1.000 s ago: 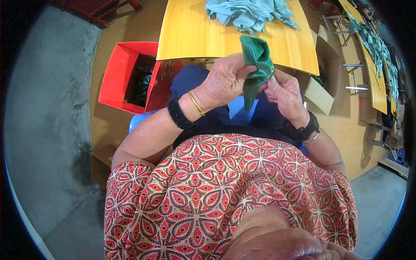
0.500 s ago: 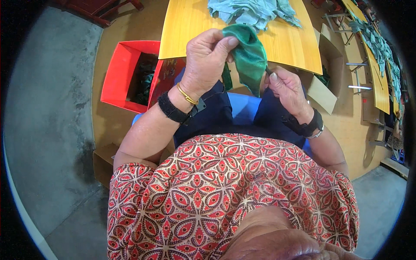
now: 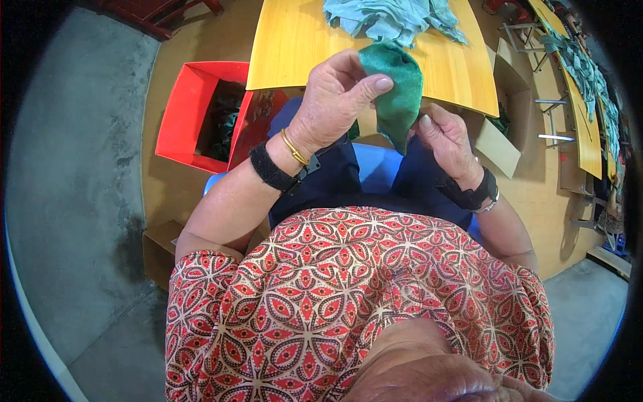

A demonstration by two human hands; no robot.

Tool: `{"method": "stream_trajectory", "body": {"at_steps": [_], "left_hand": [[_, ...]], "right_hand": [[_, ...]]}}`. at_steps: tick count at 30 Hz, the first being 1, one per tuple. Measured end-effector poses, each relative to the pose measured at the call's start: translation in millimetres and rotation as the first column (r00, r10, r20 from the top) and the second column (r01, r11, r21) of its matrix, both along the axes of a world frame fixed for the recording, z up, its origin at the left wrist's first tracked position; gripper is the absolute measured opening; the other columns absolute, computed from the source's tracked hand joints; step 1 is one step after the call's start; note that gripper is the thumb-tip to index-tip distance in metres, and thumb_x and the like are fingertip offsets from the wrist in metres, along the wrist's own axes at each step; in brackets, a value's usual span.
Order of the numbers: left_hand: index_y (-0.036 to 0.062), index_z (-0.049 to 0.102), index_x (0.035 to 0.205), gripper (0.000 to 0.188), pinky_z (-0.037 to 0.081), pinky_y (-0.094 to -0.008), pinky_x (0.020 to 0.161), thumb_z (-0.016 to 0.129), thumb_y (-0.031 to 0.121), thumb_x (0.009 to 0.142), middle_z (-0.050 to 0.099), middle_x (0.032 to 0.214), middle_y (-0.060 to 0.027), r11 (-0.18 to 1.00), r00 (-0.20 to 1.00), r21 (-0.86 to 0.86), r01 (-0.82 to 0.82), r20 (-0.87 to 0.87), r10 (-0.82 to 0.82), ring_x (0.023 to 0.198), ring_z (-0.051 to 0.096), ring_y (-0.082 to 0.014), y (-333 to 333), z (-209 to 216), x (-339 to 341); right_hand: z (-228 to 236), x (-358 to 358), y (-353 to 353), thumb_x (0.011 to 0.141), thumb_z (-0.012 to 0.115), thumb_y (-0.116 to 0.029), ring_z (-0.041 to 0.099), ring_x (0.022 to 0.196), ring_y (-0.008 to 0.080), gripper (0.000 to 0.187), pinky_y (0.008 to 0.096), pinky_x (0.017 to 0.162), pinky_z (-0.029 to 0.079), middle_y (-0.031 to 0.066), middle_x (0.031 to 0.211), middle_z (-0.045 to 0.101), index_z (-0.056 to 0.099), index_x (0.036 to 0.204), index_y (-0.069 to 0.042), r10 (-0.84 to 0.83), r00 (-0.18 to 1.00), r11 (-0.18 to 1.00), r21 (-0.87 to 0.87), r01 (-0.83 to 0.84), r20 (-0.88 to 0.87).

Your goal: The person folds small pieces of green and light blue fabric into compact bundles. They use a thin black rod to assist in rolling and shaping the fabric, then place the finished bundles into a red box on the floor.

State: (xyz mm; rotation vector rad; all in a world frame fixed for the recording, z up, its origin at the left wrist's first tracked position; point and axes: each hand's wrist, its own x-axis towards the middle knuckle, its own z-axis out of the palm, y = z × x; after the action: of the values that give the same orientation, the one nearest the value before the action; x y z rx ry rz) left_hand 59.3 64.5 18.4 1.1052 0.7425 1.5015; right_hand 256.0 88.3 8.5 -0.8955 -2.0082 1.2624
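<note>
A pointed, curved piece of shiny green cloth (image 3: 400, 87) hangs just in front of the table edge. My left hand (image 3: 328, 104) pinches it between thumb and fingers along its left side, with the point of the cloth downward. At the cloth's right edge, my right hand (image 3: 450, 142) is closed, thumb against fingers. What its fingertips grip is too small and dark to name. Beyond both hands, a loose pile of pale blue-green cloth pieces (image 3: 385, 20) lies on the yellow wooden table (image 3: 295, 57).
Left of my knees stands a red box (image 3: 179, 127) with dark cloth inside. An open cardboard box (image 3: 499, 151) is to the right, another (image 3: 159, 248) low on the left. Blue seat (image 3: 378, 167) shows between my legs. A second table (image 3: 589, 141) with cloth stands far right.
My left hand and the green cloth have shifted slightly right, and the cloth is turned, showing a broader, flatter face. The dark thin thing at my right fingertips is less visible.
</note>
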Motion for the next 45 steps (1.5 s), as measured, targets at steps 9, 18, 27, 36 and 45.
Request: {"method": "stream_trajectory", "body": {"at_steps": [9, 18, 27, 36, 45], "left_hand": [[0.0021, 0.055, 0.097, 0.021, 0.042, -0.0201, 0.063, 0.056, 0.013, 0.079, 0.057, 0.083, -0.0005, 0.999, 0.979, 0.041, -0.006, -0.205, 0.014, 0.072, 0.05, -0.0063, -1, -3, -4], [0.0045, 0.056, 0.089, 0.01, 0.046, -0.0218, 0.06, 0.053, 0.006, 0.079, 0.058, 0.071, -0.0022, 0.977, 0.921, 0.203, 0.064, -0.388, 0.021, 0.064, 0.054, -0.0076, -2, -12, 4], [0.0025, 0.054, 0.093, 0.016, 0.046, -0.0233, 0.064, 0.056, 0.004, 0.077, 0.058, 0.076, -0.0028, 0.996, 0.947, 0.057, 0.072, -0.318, -0.05, 0.07, 0.054, -0.0089, 3, -21, 4], [0.0017, 0.059, 0.09, 0.016, 0.041, -0.017, 0.051, 0.055, 0.013, 0.079, 0.056, 0.069, 0.002, 0.997, 0.923, 0.06, 0.04, -0.385, -0.014, 0.057, 0.049, -0.0038, 8, -3, -19], [0.0, 0.056, 0.083, 0.013, 0.041, -0.0206, 0.053, 0.054, 0.013, 0.08, 0.054, 0.061, -0.0003, 0.998, 0.952, 0.038, -0.054, -0.299, 0.063, 0.058, 0.048, -0.0039, -1, 1, -10]], "right_hand": [[1, 6, 2, 0.086, 0.044, -0.024, 0.039, 0.054, 0.0039, 0.026, 0.0176, 0.048, 0.033, -0.001, 0.063, 0.048, 0.054, 0.08, -0.001, -0.043, 0.998, 0.984, -0.175, 0.035, -0.043], [5, 1, -6, 0.086, 0.044, -0.024, 0.04, 0.058, 0.0029, 0.024, 0.0158, 0.051, 0.033, -0.0019, 0.069, 0.051, 0.054, 0.086, -0.002, 0.014, 0.996, 0.967, -0.254, -0.035, -0.084], [3, -2, -6, 0.086, 0.044, -0.022, 0.042, 0.062, 0.0031, 0.024, 0.0168, 0.053, 0.035, -0.0018, 0.073, 0.05, 0.053, 0.095, -0.001, -0.005, 0.986, 0.954, -0.296, -0.046, -0.168], [8, 3, 4, 0.086, 0.043, -0.024, 0.041, 0.059, 0.0045, 0.025, 0.0182, 0.054, 0.036, -0.0015, 0.069, 0.051, 0.054, 0.086, -0.001, 0.02, 0.999, 0.994, -0.106, -0.015, 0.038], [4, 4, -1, 0.085, 0.046, -0.028, 0.032, 0.052, 0.0017, 0.027, 0.0153, 0.046, 0.026, -0.0042, 0.06, 0.042, 0.052, 0.077, -0.003, -0.015, 0.988, 0.886, -0.46, -0.058, -0.154]]}}
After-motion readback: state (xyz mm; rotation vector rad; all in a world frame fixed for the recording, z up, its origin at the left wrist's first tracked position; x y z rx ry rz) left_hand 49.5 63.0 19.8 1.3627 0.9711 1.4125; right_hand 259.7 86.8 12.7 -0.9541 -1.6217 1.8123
